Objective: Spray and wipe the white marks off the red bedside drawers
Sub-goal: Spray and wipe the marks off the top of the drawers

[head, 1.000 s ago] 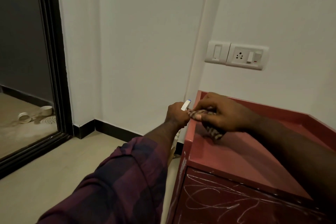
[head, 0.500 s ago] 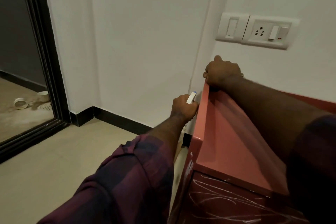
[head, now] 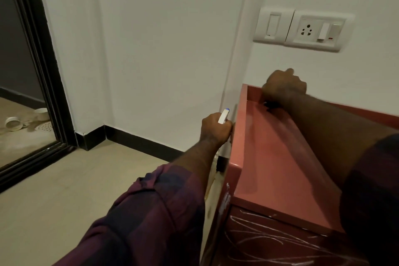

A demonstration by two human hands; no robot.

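Wiping the far-left corner of the drawers (head: 274,157): right grip (head: 284,89) balled on cloth (head: 270,104), left grip (head: 216,129) wrapped round sprayer (head: 223,116). Front scribbles (head: 259,242) next, I'd say.

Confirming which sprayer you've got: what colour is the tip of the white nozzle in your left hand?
Blue tip on the white nozzle in the left hand; head view.

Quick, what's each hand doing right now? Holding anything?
Left hand: fingers curled round a white spray bottle.
Right hand: fingers curled on a dark cloth, mostly hidden.
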